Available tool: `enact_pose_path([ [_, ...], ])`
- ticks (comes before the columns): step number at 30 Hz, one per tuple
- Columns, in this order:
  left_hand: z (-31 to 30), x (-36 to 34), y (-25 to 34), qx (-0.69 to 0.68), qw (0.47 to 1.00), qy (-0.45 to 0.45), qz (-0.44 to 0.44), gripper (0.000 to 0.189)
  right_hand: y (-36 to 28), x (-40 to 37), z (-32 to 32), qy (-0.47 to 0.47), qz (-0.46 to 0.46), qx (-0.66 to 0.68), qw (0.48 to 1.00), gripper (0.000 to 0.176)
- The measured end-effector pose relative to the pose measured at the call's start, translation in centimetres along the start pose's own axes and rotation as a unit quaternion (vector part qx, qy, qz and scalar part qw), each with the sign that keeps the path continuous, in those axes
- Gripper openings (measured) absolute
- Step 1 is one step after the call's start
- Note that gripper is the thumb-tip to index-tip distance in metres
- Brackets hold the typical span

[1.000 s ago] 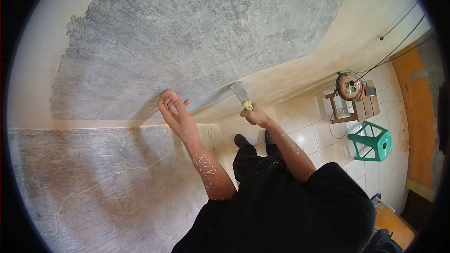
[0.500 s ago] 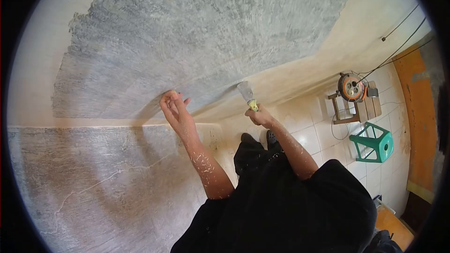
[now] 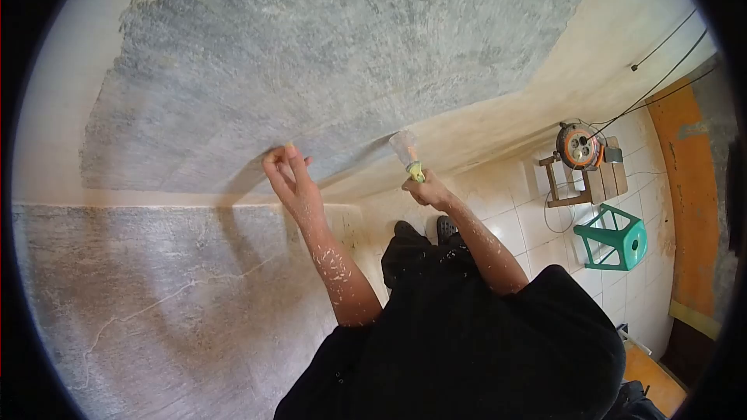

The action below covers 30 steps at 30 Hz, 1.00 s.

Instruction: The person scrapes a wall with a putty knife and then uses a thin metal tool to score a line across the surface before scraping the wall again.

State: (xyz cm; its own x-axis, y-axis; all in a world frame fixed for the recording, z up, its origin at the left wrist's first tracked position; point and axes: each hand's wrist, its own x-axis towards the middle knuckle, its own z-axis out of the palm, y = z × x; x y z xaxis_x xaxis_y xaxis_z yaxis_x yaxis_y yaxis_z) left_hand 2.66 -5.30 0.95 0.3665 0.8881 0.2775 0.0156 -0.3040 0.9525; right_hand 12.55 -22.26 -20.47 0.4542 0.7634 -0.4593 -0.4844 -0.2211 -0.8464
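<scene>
My right hand (image 3: 426, 190) is wrapped round the yellowish handle of a putty knife (image 3: 405, 145). Its broad blade points up toward the wall, overlapping the lower edge of a large grey scraped patch (image 3: 334, 47) bordered by cream paint. To the left, my left hand (image 3: 294, 179) is raised close to the same patch, fingers bent and apart, with nothing visible in them. Pale flakes are scattered over both forearms, most thickly on the left one.
A grey, streaked wall (image 3: 156, 280) with a pale crack line stands at the left. On the right, a cable reel (image 3: 580, 145) rests on a small wooden bench (image 3: 607, 180). Beside it is a green plastic stool (image 3: 632, 243) on the tiled floor (image 3: 506, 233). Black cables hang nearby.
Both hands and the putty knife sit slightly higher in the view, along with a small shift of the whole scene. The right hand keeps its hold; the left thumb looks straighter.
</scene>
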Motion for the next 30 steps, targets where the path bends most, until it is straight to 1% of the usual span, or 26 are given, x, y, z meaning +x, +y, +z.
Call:
enact_pose_path([
  [2,-0.3,-0.5,0.0,0.006,1.000,-0.004,-0.003,0.031,2.1,0.9,-0.7,0.019,0.023,-0.015,0.999,0.026],
  [4,-0.3,0.1,-0.3,-0.008,1.000,-0.007,-0.009,0.032,-1.4,0.4,-0.6,0.005,-0.008,-0.015,1.000,0.027],
  [5,-0.2,0.1,-0.4,-0.012,1.000,-0.005,-0.007,0.033,-2.1,-0.4,-0.4,-0.004,-0.012,-0.015,1.000,0.027],
  [8,-0.4,-0.2,-0.4,-0.012,1.000,-0.010,-0.013,0.034,-0.7,-0.1,-0.3,-0.003,-0.020,0.015,1.000,0.024],
  [11,-0.3,0.3,-0.3,-0.016,1.000,-0.009,-0.008,0.035,-0.8,-0.4,-0.9,0.000,0.004,-0.009,1.000,0.027],
  [13,-0.3,-0.2,-0.1,-0.011,1.000,-0.009,-0.012,0.034,-3.1,-0.2,-0.2,-0.018,-0.044,-0.013,0.999,0.026],
  [14,-0.5,-0.5,-0.5,-0.006,1.000,-0.007,-0.009,0.035,-3.2,-0.6,0.3,-0.026,-0.061,-0.010,0.998,0.026],
  [17,-0.4,0.1,-1.1,0.005,1.000,-0.009,0.002,0.037,-0.2,0.2,-0.9,-0.001,-0.019,-0.012,1.000,0.025],
  [18,-0.4,0.1,-0.9,0.007,1.000,-0.009,-0.001,0.037,-0.6,-0.4,-0.9,0.012,-0.003,-0.031,0.999,0.025],
  [21,-0.2,-0.1,-0.8,0.018,1.000,-0.004,-0.001,0.037,-2.3,-0.2,-0.3,-0.014,-0.053,-0.016,0.998,0.024],
  [22,-0.2,-0.2,-0.7,0.022,1.000,-0.003,0.004,0.036,-4.6,-1.1,0.1,-0.043,-0.061,-0.010,0.997,0.025],
  [24,-0.4,-0.3,-0.8,0.020,1.000,-0.004,-0.001,0.037,-0.9,0.6,-0.2,0.011,-0.048,-0.045,0.998,0.026],
  [26,-0.2,0.0,-0.6,0.015,1.000,-0.008,0.003,0.037,0.3,0.9,-0.6,0.053,-0.032,-0.065,0.996,0.027],
  [28,-0.3,-0.1,-0.6,0.017,1.000,-0.008,0.007,0.036,0.2,-0.1,-0.5,0.077,0.001,-0.072,0.994,0.028],
  [30,-0.3,-0.4,-0.7,0.029,0.999,-0.006,0.019,0.034,-0.1,-0.2,0.0,0.062,-0.011,-0.058,0.996,0.028],
])
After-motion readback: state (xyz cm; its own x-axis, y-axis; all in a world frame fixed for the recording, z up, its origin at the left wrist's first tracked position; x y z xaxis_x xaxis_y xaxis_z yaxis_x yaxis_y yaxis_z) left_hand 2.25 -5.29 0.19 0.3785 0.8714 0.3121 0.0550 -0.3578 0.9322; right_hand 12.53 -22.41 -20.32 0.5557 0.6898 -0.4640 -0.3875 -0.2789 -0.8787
